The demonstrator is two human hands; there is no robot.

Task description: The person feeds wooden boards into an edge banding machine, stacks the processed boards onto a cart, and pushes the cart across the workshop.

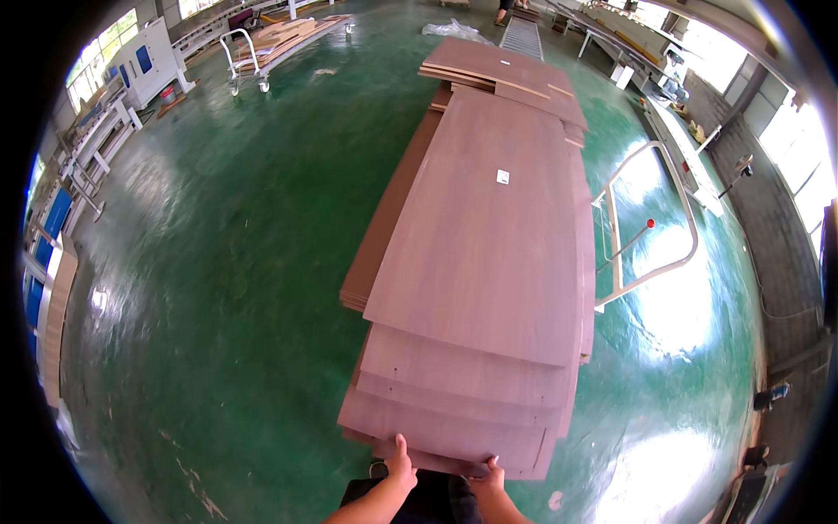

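Both hands are at the near edge of a stack of reddish-brown wood-grain panels. My left hand [401, 465] grips the front edge of the nearest panel [454, 430], its thumb on top and the fingers hidden below. To its right, my right hand [491, 480] holds the same edge, also with the thumb up and the fingers out of sight. Farther up the stack, a long top panel [480, 236] carries a small white label [503, 176]. The panels overlap in uneven steps, and small dark holes show in some of the nearer ones.
A cream tubular cart handle [694, 223] with a red-tipped rod [650, 224] stands right of the stack. More panels [497, 65] lie at its far end, near a roller conveyor [523, 39]. A loaded trolley [279, 44] stands far left on the green floor [218, 262].
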